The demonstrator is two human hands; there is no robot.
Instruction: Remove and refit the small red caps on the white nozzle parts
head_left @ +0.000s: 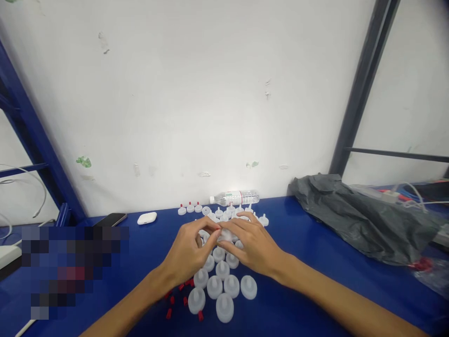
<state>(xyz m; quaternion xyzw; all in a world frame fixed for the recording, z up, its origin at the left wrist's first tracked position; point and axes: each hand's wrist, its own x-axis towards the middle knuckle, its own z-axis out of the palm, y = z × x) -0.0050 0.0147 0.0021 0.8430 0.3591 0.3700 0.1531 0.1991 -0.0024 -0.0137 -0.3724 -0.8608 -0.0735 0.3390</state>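
White caps (224, 285) — left hand (187, 252), right hand (254, 245) pinch one; bottle (235, 198) label unreadable.

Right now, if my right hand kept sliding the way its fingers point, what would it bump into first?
The right hand points left toward the left hand; their fingertips already meet over a small white plastic nozzle cap, so that cap and the left fingers come first.

Against the scuffed white wall (196, 93) on the blue tabletop (308, 262): a clear plastic water bottle lying on its side (235, 198), a white earbud case (147, 218) just beside a black smartphone (111, 219), a crumpled grey plastic bag (358, 215) well right, white cables (417, 199) beyond it.
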